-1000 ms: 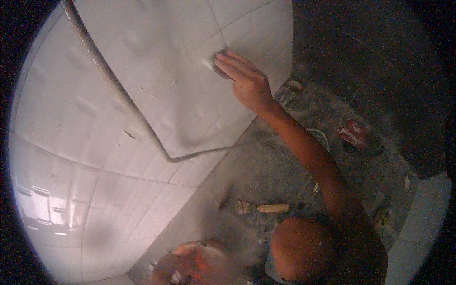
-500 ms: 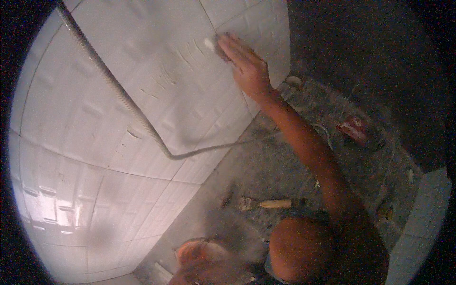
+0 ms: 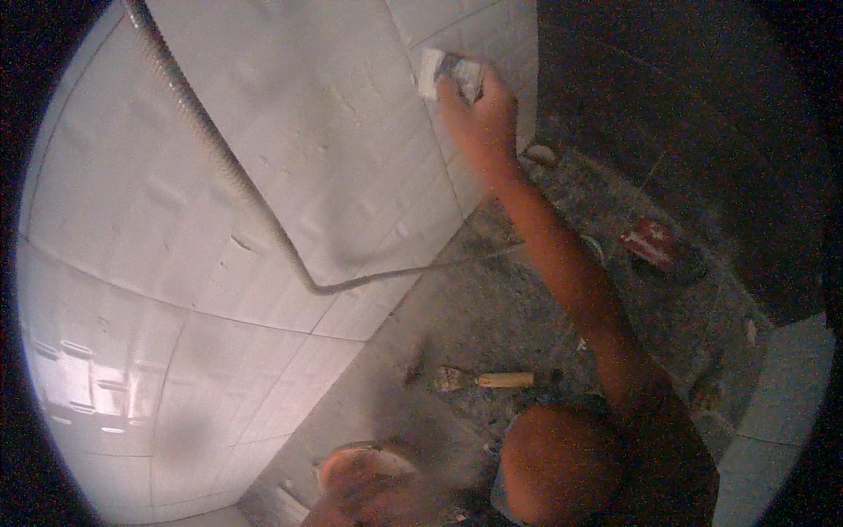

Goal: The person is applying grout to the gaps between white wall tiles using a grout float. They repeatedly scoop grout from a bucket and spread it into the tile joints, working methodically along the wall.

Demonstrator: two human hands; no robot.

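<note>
My right hand [image 3: 479, 123] is closed round a white and grey block or pad [image 3: 430, 72], held against the white tiled wall [image 3: 263, 97] near its right edge. Pale smears of material mark the tiles left of it. Low in the picture, my left hand [image 3: 347, 492] is smeared by motion at a round orange-rimmed container [image 3: 378, 457]; its fingers cannot be made out. A braided hose [image 3: 219, 158] hangs in front of the wall and bends off toward the floor.
The dusty floor [image 3: 492, 307] holds a wooden-handled brush or scraper [image 3: 505, 379], a red packet [image 3: 648, 244] and scraps. A dark tiled wall [image 3: 667, 105] rises at upper right, with a pale tiled surface [image 3: 781, 386] below it. My bare knee [image 3: 558, 461] is at the bottom.
My right hand has moved up the wall and slightly rightward with the block, which now shows more. My left hand has shifted about the orange-rimmed container.
</note>
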